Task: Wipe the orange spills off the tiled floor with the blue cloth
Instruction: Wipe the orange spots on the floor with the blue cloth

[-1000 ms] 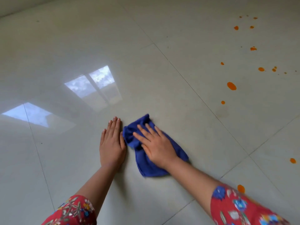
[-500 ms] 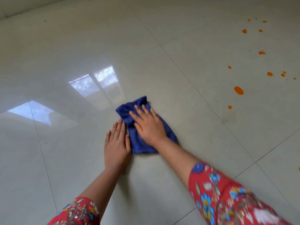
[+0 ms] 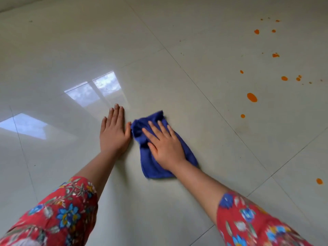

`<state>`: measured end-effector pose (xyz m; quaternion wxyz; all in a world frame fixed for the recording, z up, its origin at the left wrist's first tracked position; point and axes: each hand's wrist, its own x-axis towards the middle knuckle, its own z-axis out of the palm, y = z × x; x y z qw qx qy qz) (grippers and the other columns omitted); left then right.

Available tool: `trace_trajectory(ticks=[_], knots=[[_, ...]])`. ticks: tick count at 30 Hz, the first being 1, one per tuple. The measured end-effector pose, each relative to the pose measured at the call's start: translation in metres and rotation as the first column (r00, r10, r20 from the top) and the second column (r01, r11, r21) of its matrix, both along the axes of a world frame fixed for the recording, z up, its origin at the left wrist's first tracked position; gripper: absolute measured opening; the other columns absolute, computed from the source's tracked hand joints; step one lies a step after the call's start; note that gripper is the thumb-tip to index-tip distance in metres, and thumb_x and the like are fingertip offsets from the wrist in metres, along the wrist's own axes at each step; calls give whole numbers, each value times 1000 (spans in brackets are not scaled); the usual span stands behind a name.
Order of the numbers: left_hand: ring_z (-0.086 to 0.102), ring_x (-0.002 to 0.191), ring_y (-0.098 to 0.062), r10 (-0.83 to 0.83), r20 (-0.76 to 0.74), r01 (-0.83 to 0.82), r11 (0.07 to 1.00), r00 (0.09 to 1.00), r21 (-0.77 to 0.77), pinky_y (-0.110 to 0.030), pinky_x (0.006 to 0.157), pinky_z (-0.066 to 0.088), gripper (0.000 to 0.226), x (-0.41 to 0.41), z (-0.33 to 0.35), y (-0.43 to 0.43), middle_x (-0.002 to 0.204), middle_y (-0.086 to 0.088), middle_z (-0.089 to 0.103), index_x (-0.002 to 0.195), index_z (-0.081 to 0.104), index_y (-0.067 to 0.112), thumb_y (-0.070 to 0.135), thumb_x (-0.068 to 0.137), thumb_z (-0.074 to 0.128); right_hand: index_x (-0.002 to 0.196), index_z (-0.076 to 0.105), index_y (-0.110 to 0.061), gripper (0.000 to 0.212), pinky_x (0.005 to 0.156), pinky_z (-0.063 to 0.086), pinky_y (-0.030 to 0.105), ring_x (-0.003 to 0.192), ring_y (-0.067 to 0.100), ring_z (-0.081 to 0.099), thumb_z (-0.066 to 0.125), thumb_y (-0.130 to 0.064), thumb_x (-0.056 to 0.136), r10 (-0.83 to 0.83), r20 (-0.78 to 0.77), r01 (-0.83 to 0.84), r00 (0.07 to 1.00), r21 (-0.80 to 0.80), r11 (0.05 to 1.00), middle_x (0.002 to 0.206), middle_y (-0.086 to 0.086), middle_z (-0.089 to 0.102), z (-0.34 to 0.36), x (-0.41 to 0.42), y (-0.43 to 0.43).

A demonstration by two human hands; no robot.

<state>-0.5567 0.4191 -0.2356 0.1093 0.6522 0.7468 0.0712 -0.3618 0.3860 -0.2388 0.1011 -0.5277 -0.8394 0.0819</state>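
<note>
A crumpled blue cloth lies on the glossy pale tiled floor at the centre. My right hand presses flat on top of it, fingers spread and pointing up-left. Just left of the cloth, my left hand rests palm-down on the bare tile with its fingers together, its thumb almost touching the cloth. Orange spills dot the floor to the right: a large oval spot, a small spot below it, several more further back, and a lone spot at the right edge. All are apart from the cloth.
Thin grout lines cross the floor diagonally. Bright window reflections shine on the tiles at the left. Both forearms wear red floral sleeves. A faint smudge marks the tile below the small spot.
My right hand has slid the cloth back toward me and to the right after pushing it forward half a second ago. My left hand has stayed planted on the floor.
</note>
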Motion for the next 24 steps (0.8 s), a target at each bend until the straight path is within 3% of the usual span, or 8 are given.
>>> trace_trajectory(ticks=[4, 9, 11, 14, 16, 18, 22, 24], knots=[[-2, 149, -10, -21, 11, 21, 1000, 1000, -12, -33, 121, 2, 69, -2, 0, 0, 162, 5, 1, 155, 7, 22, 51, 94, 15, 144, 45, -26, 59, 116, 21, 45, 142, 30, 35, 24, -45, 92, -229, 64, 234, 971, -70, 970, 154, 4, 38, 2, 29, 70], [-3, 149, -9, -56, 11, 56, 998, 998, -2, -30, 121, 2, 75, -1, 0, -6, 162, 3, 0, 155, 7, 17, 55, 91, 17, 147, 42, -21, 54, 117, 22, 49, 143, 32, 32, 28, -38, 97, -669, -1, 669, 743, 26, 743, 155, 8, 35, -6, 105, -2], [-1, 149, -10, -94, 25, 95, 995, 995, -11, -30, 121, 3, 77, 7, 3, -8, 162, 2, 2, 155, 8, 16, 57, 90, 16, 148, 40, -18, 56, 118, 18, 47, 144, 33, 30, 29, -34, 95, -672, 38, 670, 740, 39, 741, 156, 11, 33, -6, 87, -40], [4, 149, -16, -182, 99, 185, 982, 978, -23, -31, 120, 3, 79, 52, 3, -19, 162, -2, 5, 154, 12, 14, 56, 88, 16, 148, 38, -20, 57, 118, 19, 46, 144, 31, 30, 32, -37, 94, -455, 49, 455, 889, 1, 890, 157, 9, 32, -2, 62, -29], [3, 149, -16, -202, 107, 205, 979, 973, -19, -31, 120, 3, 78, 84, 2, -31, 162, -2, 4, 155, 12, 15, 56, 89, 17, 149, 37, -22, 58, 119, 20, 47, 145, 31, 28, 29, -42, 96, -336, 83, 341, 938, -40, 939, 158, 7, 30, 0, 70, 12], [0, 149, -13, -198, 73, 199, 980, 977, -8, -31, 121, 3, 75, 97, -1, -40, 162, 2, 2, 155, 10, 18, 56, 92, 18, 149, 37, -23, 61, 118, 20, 48, 145, 32, 28, 23, -46, 94, -407, 101, 413, 908, -43, 910, 158, 7, 30, -1, 100, 48], [-5, 148, -9, -208, 53, 209, 978, 977, -2, -30, 121, 2, 71, 92, -2, -41, 162, 7, -2, 155, 4, 22, 57, 95, 19, 148, 39, -22, 58, 117, 23, 49, 143, 34, 31, 25, -43, 97, -748, 32, 747, 663, 29, 664, 156, 10, 33, -3, 135, 10], [-5, 148, -8, -216, 61, 217, 976, 975, -4, -30, 121, 3, 71, 95, 1, -42, 162, 7, -2, 155, 4, 22, 56, 95, 20, 149, 37, -21, 54, 117, 22, 47, 145, 31, 29, 27, -36, 98, -617, 88, 616, 782, 37, 787, 158, 9, 30, -3, 132, -50]])
